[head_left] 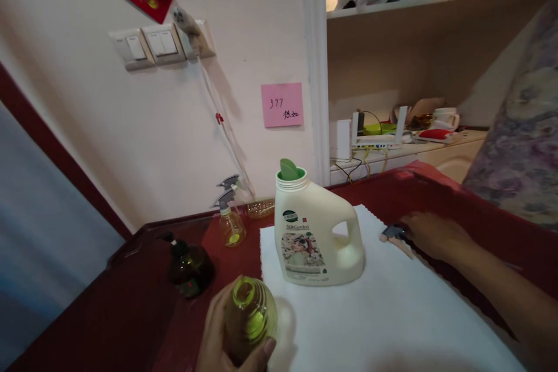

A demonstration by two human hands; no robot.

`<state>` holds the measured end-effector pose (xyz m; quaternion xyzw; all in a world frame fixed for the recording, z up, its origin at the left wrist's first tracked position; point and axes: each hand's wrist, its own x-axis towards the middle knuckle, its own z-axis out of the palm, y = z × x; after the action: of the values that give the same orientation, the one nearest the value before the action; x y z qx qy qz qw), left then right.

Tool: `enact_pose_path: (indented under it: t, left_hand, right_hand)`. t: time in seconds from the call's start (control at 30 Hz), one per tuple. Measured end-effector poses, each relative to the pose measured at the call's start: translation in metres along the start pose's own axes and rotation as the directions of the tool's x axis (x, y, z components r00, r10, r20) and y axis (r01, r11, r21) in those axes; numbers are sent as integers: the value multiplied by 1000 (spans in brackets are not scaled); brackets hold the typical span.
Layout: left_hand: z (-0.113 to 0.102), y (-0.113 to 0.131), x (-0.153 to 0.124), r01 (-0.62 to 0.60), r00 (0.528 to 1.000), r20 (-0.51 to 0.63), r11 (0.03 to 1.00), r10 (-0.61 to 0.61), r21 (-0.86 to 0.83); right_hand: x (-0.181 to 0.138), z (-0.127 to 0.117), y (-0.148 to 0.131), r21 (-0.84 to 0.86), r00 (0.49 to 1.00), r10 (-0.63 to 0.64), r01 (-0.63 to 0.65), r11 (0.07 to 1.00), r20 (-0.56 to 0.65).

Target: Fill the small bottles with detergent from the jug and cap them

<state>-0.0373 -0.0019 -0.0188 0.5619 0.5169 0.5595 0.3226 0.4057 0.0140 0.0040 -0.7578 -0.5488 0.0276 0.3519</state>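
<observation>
My left hand [218, 337] is wrapped round a small green-tinted bottle [249, 314] with no cap on its neck, at the near edge of a white cloth [392, 314]. Just beyond it an open cream detergent jug [311, 232] with a green spout stands upright on the cloth. My right hand [429, 235] rests at the cloth's right edge, its fingers closed on a small dark cap-like thing [394, 233].
A yellow spray bottle [230, 218] and a dark pump bottle [188, 266] stand on the red table [131, 314] at the left. Behind are a wall with switches [148, 46], a pink note [282, 104], and a shelf with clutter [392, 131].
</observation>
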Motion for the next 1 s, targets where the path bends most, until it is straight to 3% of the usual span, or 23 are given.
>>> enact_pose_path:
  t: [0.17, 0.27, 0.33, 0.5, 0.6, 0.7, 0.83, 1.0]
  left_hand:
    - [3, -10, 1, 78, 996, 41, 994, -75, -75]
    - [3, -10, 4, 85, 996, 40, 992, -81, -95]
    - [3, -6, 5, 83, 996, 32, 990, -80, -112]
    - [-2, 14, 13, 95, 994, 68, 989, -88, -115]
    - [-6, 25, 19, 85, 990, 118, 991, -72, -106]
    - [-3, 32, 24, 78, 988, 143, 987, -57, -143]
    - [12, 40, 28, 102, 978, 203, 966, -52, -239]
    - [33, 36, 33, 62, 969, 248, 979, -12, -194]
  right_hand:
    - [1, -9, -63, 298, 983, -115, 69, 952, 142]
    - [-1, 2, -105, 521, 934, -238, 67, 851, 267]
    - [-3, 14, -122, 596, 924, -245, 24, 802, 292]
    - [-8, 41, -136, 688, 972, -141, -27, 725, 186]
    - [-13, 40, -142, 713, 989, -92, -18, 701, 115]
    - [-15, 20, -149, 723, 996, -63, -3, 691, 65]
    - [-10, -30, -154, 692, 1000, -25, 11, 722, 11]
    - [-5, -80, -156, 384, 997, -74, 65, 921, 10]
